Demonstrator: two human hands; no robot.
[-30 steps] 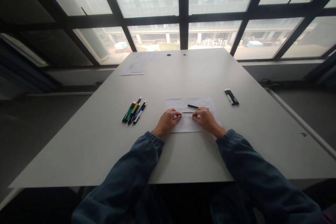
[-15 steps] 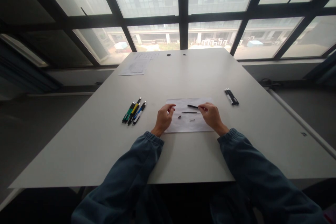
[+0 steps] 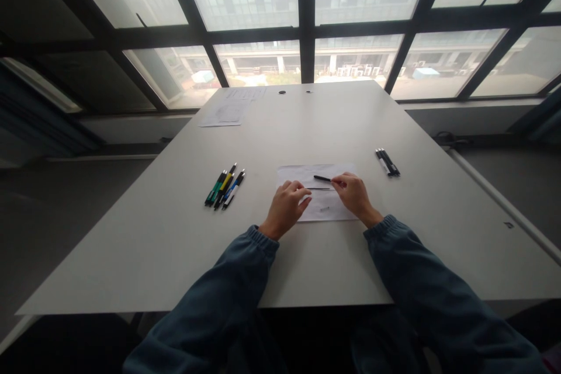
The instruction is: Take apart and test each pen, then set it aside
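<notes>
A white paper sheet (image 3: 339,170) lies on the table in front of me. My right hand (image 3: 356,196) pinches the right end of a black pen barrel (image 3: 322,178), which lies at the sheet's far side. Just below it, a thin pen refill (image 3: 318,189) lies flat, and a small pale spring (image 3: 325,208) sits nearer to me. My left hand (image 3: 287,208) rests with bent fingers on the left part of the sheet. Its fingertips cover the spot beside the refill's left end, and what is under them is hidden.
Several coloured pens (image 3: 224,187) lie in a row to the left on the grey table (image 3: 175,245). A few black pens (image 3: 387,162) lie to the right. Printed papers (image 3: 228,110) sit at the far left edge, before large windows.
My left hand has come down and right onto the sheet, covering a small dark piece that lay there half a second ago. My right hand has stayed at the black barrel's end.
</notes>
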